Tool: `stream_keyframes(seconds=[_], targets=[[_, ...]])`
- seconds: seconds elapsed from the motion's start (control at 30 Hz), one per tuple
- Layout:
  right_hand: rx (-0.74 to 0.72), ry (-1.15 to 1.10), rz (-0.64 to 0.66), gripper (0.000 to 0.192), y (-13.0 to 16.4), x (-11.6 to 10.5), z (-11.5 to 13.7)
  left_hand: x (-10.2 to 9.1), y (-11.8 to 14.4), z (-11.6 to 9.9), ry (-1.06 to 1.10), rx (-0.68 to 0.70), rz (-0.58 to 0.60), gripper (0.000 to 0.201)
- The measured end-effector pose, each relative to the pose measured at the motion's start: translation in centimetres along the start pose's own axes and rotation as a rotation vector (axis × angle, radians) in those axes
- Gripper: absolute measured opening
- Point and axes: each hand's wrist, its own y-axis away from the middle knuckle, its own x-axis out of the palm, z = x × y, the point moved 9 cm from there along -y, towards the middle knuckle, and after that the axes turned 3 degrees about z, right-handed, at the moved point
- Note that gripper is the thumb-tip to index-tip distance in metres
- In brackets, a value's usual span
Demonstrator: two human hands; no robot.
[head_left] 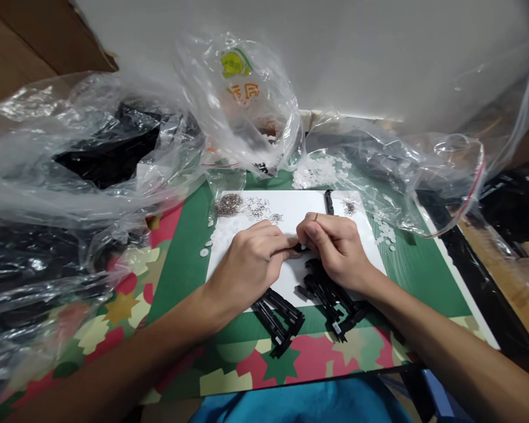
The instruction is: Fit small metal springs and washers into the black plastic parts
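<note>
My left hand (258, 255) and my right hand (335, 247) meet over a white sheet (308, 202). Between their fingertips shows a small black plastic part (300, 248), mostly covered by the fingers. My left hand pinches it from the left. The right fingers are curled in at its other end, and a thin brown piece (316, 217) sticks up at the right thumb and forefinger; I cannot make out what it is. Below the hands lie long black plastic parts (275, 320) at left and a heap of similar parts (330, 294) at right.
On the sheet's far side are a coil of small metal pieces (229, 204), loose wire springs (259, 207) and another black part (328, 202). White discs (320, 171) lie beyond. Clear plastic bags (247, 100) crowd the back, and bags holding black parts (110, 153) fill the left.
</note>
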Motion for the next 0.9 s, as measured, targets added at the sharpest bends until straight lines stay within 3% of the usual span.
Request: stream_keyframes(seconds=[0.2, 0.57, 0.73, 0.9], targets=[[-0.075, -0.014, 0.013, 0.043, -0.5, 0.0, 0.5, -0.4, -0.5, 0.1, 0.019, -0.002, 0.034, 0.023], [-0.061, -0.02, 0.077, 0.045, -1.2, 0.3, 0.2, -1.0, -1.6, 0.1, 0.029, -0.022, 0.043, 0.022], [0.002, -0.055, -0.038, 0.046, -1.1, -1.2, -0.3, -0.9, -1.4, 0.5, 0.068, -0.043, 0.026, 0.012], [0.021, -0.019, -0.264, 0.047, -0.5, -5.1, -0.5, -1.4, -0.8, 0.9, 0.097, -0.079, -0.013, 0.012]])
